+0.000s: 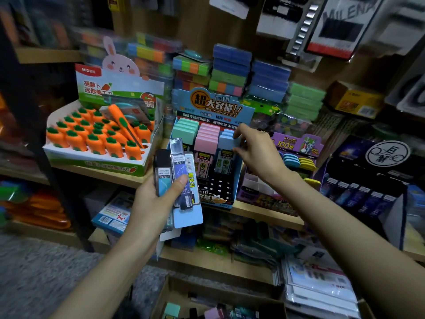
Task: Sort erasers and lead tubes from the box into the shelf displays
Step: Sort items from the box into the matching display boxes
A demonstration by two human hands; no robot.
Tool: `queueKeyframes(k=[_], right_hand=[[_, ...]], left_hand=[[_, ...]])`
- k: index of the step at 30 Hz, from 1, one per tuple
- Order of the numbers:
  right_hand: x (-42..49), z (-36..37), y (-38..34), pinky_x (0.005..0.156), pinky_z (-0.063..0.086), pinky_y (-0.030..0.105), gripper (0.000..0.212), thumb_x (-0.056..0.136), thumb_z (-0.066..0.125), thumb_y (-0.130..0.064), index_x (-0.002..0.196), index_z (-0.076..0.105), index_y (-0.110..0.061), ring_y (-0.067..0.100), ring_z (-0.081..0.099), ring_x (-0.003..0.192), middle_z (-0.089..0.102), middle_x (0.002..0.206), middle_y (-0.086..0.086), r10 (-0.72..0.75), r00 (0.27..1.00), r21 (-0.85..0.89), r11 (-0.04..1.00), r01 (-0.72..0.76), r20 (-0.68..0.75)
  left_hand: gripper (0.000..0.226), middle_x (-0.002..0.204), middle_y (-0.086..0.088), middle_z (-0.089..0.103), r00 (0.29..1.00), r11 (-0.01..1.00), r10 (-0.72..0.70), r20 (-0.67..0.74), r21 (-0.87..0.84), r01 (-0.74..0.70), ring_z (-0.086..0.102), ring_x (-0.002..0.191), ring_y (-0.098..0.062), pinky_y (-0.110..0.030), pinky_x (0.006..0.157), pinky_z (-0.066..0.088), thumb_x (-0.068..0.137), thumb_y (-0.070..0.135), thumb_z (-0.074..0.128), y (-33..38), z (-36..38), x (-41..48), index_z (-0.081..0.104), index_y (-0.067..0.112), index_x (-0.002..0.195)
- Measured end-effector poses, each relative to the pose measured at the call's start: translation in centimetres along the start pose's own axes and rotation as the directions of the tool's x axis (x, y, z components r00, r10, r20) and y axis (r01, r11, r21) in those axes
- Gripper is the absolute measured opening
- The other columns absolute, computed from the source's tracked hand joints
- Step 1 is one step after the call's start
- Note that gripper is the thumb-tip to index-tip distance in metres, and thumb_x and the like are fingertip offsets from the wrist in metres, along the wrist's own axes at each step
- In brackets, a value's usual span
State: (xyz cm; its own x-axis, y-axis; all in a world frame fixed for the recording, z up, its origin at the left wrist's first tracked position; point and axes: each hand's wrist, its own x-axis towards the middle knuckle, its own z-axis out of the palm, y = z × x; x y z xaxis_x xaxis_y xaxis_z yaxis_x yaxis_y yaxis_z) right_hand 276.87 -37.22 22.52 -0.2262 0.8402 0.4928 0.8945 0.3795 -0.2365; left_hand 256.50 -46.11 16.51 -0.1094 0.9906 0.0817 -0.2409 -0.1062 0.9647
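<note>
Fingers (236, 134) of the right hand (255, 150) pinch the top of a blue lead pack (226, 143) at the front of the right row in the blue lead display (213, 104). Thumb is under the cap and the other fingers are on top, so the hand is closed on that pack. Now from big to small. Biggest is the wooden shelf (264, 215), full of shop things. On it, to the left, sits the carrot display (96, 132) with many orange carrots. Next to it stands the blue lead display, with a green row, a pink row and a blue row. Down at the bottom is the cardboard box (174, 293), with a few more small packs inside; they are too blurry to name. The left hand (151, 203) is closed around a bunch of lead tubes (177, 171), held like a fan, with the thumb pressing across the front. These tubes look light, hard and smooth, so I think they could slip. The leads inside would snap easily. It seems best to hold each one by its flat sides near the cap, and push it gently straight down into its row.
</note>
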Motion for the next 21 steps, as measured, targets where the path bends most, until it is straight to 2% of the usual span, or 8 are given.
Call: queueKeyframes(k=[3, 6, 7, 9, 12, 14, 17, 21], right_hand=[[0.1, -0.2, 0.0, 0.070, 0.042, 0.034, 0.016, 0.085, 0.062, -0.006, 0.099, 0.056, -0.003, 0.033, 0.055, 0.094, 0.055, 0.103, 0.015, -0.012, 1.000, -0.107, 0.994, 0.015, 0.023], [-0.2, -1.0, -0.7, 0.084, 0.040, 0.033, 0.019, 0.090, 0.059, -0.013, 0.107, 0.061, -0.005, 0.028, 0.047, 0.108, 0.050, 0.116, 0.013, -0.037, 0.999, -0.188, 0.982, 0.036, -0.002], [-0.6, -1.3, -1.4, 0.085, 0.039, 0.030, 0.020, 0.091, 0.058, -0.018, 0.107, 0.062, -0.007, 0.024, 0.047, 0.107, 0.051, 0.114, 0.010, -0.032, 0.999, -0.134, 0.991, 0.026, -0.044], [-2.0, -1.7, -3.2, 0.076, 0.037, 0.025, 0.019, 0.092, 0.057, -0.027, 0.099, 0.064, -0.011, 0.014, 0.052, 0.094, 0.057, 0.100, 0.002, 0.066, 0.997, 0.149, 0.987, -0.061, -0.030], [-4.1, -1.7, -5.4, 0.062, 0.043, 0.019, 0.023, 0.092, 0.056, -0.035, 0.080, 0.063, -0.017, 0.005, 0.056, 0.069, 0.060, 0.073, -0.007, 0.195, 0.937, 0.547, 0.769, -0.330, 0.290], [-5.1, -1.3, -5.7, 0.056, 0.038, 0.015, 0.026, 0.092, 0.057, -0.030, 0.078, 0.062, -0.009, 0.008, 0.049, 0.063, 0.054, 0.067, -0.001, 0.230, 0.907, 0.643, 0.644, -0.413, 0.353], [-6.2, -1.1, -5.2, 0.054, 0.035, 0.015, 0.031, 0.092, 0.059, -0.023, 0.085, 0.060, 0.007, 0.013, 0.043, 0.065, 0.048, 0.072, 0.009, 0.303, 0.891, 0.705, 0.545, -0.453, 0.338], [-7.3, -2.3, -3.3, 0.057, 0.038, 0.018, 0.028, 0.092, 0.058, -0.023, 0.081, 0.060, 0.002, 0.009, 0.051, 0.063, 0.056, 0.067, 0.002, 0.427, 0.845, 0.763, 0.412, -0.498, 0.322]], left_hand=[[0.031, 0.085, 0.009, 0.075, 1.000, 1.000, 0.004, 0.017, 0.005, -0.004, 0.071, 0.072, -0.008, -0.020, 0.052, 0.053, 0.068, 0.036, 0.067, 0.1, 0.1, 0.0, 0.065, 0.024, 0.098], [0.032, 0.089, 0.009, 0.074, 0.998, 1.000, -0.003, 0.056, 0.006, 0.003, 0.071, 0.075, -0.008, -0.018, 0.054, 0.053, 0.069, 0.033, 0.068, 0.0, 0.4, -0.1, 0.065, 0.024, 0.100], [0.033, 0.090, 0.009, 0.074, 0.997, 1.000, -0.002, 0.080, 0.008, 0.002, 0.071, 0.077, -0.007, -0.017, 0.055, 0.053, 0.069, 0.032, 0.068, 0.0, 0.6, -0.1, 0.065, 0.024, 0.101], [0.036, 0.091, 0.009, 0.074, 0.993, 1.000, -0.005, 0.122, 0.021, 0.002, 0.071, 0.078, -0.008, -0.017, 0.057, 0.053, 0.068, 0.033, 0.068, -0.1, 1.1, -0.3, 0.064, 0.023, 0.102], [0.033, 0.088, 0.005, 0.075, 0.986, 0.998, -0.030, 0.161, 0.054, 0.021, 0.071, 0.077, -0.012, -0.023, 0.059, 0.056, 0.069, 0.030, 0.069, -0.5, 2.0, -0.7, 0.065, 0.020, 0.099], [0.024, 0.088, 0.002, 0.075, 0.980, 0.997, -0.046, 0.191, 0.074, 0.032, 0.072, 0.076, -0.014, -0.026, 0.062, 0.059, 0.074, 0.025, 0.070, -0.8, 2.5, -1.0, 0.065, 0.020, 0.097], [0.021, 0.085, 0.005, 0.075, 0.976, 0.995, -0.057, 0.211, 0.088, 0.039, 0.072, 0.074, -0.014, -0.024, 0.058, 0.057, 0.074, 0.028, 0.068, -1.3, 3.1, -1.5, 0.064, 0.023, 0.094], [0.025, 0.083, 0.012, 0.074, 0.972, 0.995, -0.056, 0.229, 0.093, 0.035, 0.071, 0.072, -0.008, -0.018, 0.053, 0.052, 0.071, 0.037, 0.065, -1.5, 4.0, -1.8, 0.063, 0.026, 0.093]])
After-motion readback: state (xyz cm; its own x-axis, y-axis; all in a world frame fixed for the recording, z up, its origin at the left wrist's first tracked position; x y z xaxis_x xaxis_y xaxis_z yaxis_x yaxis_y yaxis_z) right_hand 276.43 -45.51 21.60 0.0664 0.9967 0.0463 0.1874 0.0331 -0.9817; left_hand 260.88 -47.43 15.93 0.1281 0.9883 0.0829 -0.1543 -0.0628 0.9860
